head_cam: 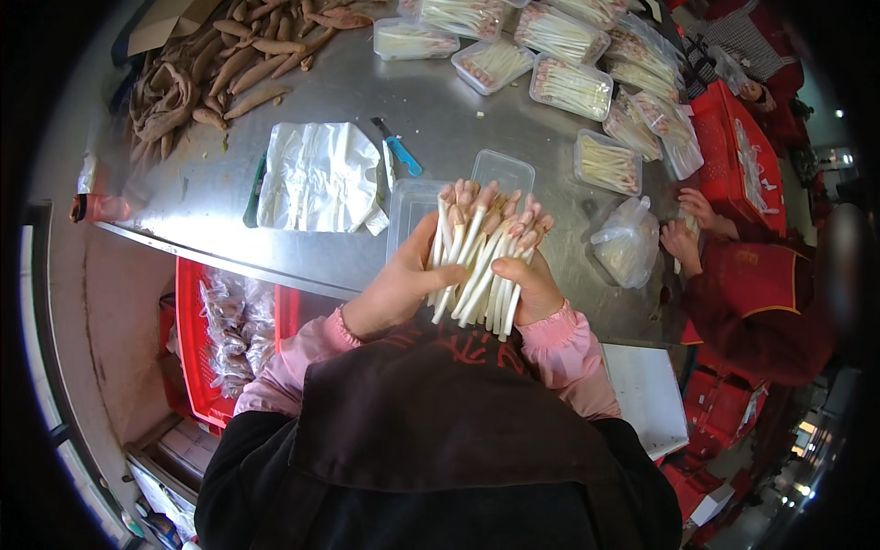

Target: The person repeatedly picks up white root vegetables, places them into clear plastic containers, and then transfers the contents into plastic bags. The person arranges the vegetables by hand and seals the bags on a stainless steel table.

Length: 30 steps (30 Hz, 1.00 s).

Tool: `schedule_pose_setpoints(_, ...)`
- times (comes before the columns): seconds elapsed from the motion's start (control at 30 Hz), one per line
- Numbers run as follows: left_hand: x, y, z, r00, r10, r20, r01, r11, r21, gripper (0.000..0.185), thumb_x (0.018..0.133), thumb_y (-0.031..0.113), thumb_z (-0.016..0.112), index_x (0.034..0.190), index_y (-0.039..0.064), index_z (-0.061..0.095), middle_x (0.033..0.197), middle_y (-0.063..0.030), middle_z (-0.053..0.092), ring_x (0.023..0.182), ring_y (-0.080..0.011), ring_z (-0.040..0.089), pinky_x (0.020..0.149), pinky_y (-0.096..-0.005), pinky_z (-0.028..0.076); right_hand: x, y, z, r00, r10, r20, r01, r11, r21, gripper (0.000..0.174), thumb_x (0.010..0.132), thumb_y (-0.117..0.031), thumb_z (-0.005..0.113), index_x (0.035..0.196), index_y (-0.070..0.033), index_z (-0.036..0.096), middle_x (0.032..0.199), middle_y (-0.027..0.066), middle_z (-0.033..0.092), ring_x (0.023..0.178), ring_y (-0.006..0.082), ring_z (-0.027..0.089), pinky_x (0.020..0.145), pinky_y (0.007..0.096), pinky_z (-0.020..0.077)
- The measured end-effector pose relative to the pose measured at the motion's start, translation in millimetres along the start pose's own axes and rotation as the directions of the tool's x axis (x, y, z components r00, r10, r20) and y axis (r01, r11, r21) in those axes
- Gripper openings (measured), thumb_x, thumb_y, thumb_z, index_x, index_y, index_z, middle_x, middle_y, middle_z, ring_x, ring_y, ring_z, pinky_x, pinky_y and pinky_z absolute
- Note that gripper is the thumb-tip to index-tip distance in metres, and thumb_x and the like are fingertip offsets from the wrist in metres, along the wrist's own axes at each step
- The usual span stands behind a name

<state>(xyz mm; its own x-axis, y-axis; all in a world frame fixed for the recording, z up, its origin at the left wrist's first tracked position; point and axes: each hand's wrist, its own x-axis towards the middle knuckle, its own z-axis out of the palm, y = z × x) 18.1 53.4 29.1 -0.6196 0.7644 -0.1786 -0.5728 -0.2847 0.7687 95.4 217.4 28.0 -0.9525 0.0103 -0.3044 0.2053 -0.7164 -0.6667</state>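
A bundle of white shoots with pinkish tips is held between both hands above the table's near edge, tips pointing away from me. My left hand clasps its left side, thumb lying across the stalks. On the other side, my right hand grips it with the thumb over the front. Just beyond the left hand lies a clear plastic tray, partly hidden by hand and shoots. A smaller clear tray sits behind the tips. Left of these are a stack of clear plastic bags and a blue-handled knife.
Long brown tubers are heaped at the far left of the steel table. Several filled trays stand at the back right. A co-worker's hands are near a tied bag. Red crates flank the table.
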Motion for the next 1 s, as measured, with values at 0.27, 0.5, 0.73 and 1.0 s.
schedule_pose_setpoints(0.27, -2.7, 5.9, 1.1, 0.995, 0.022, 0.092, -0.011, 0.994, -0.113, 0.08, 0.081, 0.003, 0.059, 0.146, 0.001, 0.014, 0.145, -0.0102, 0.032, 0.134, -0.0194, 0.031, 0.11, -0.034, 0.026, -9.5, -11.4, 4.3, 0.998, 0.067, 0.0, -0.067, 0.994, 0.09, 0.074, 0.069, -0.014, 0.061, 0.135, -0.003, 0.031, 0.125, 0.0125, 0.049, 0.112, 0.0256, 0.055, 0.097, 0.0396, 0.0465)
schedule_pose_setpoints(0.5, -3.7, 1.1, 0.6, 0.999, -0.043, 0.004, 0.044, 0.993, -0.107, 0.067, 0.084, -0.005, 0.056, 0.143, 0.002, 0.026, 0.141, -0.0101, 0.038, 0.129, -0.0193, 0.038, 0.106, -0.035, 0.033, -11.5, -13.7, 9.6, 1.0, 0.02, -0.008, -0.019, 0.996, 0.092, 0.078, 0.065, -0.012, 0.062, 0.136, -0.005, 0.032, 0.124, 0.0123, 0.05, 0.113, 0.0259, 0.054, 0.098, 0.0388, 0.0464)
schedule_pose_setpoints(0.73, 3.8, -11.4, -0.1, 0.981, 0.13, 0.143, -0.141, 0.988, 0.07, 0.104, 0.077, 0.01, 0.074, 0.147, 0.002, -0.002, 0.15, -0.0123, 0.021, 0.136, -0.0215, 0.026, 0.11, -0.0377, 0.026, -14.6, -5.7, 6.6, 1.0, -0.027, -0.003, 0.026, 0.998, -0.063, 0.077, 0.072, -0.009, 0.064, 0.14, -0.003, 0.028, 0.129, 0.0112, 0.047, 0.119, 0.023, 0.049, 0.102, 0.0369, 0.0401)
schedule_pose_setpoints(1.0, 12.6, -22.8, -2.1, 0.947, 0.289, 0.138, -0.32, 0.872, 0.37, 0.112, 0.07, 0.015, 0.082, 0.146, 0.001, 0.002, 0.146, -0.0127, 0.028, 0.135, -0.0211, 0.028, 0.109, -0.0366, 0.028, -14.8, -0.5, 7.6, 0.981, -0.169, 0.092, 0.184, 0.966, -0.184, 0.075, 0.072, -0.008, 0.064, 0.139, -0.003, 0.031, 0.134, 0.0089, 0.043, 0.124, 0.0205, 0.045, 0.103, 0.0361, 0.0385)
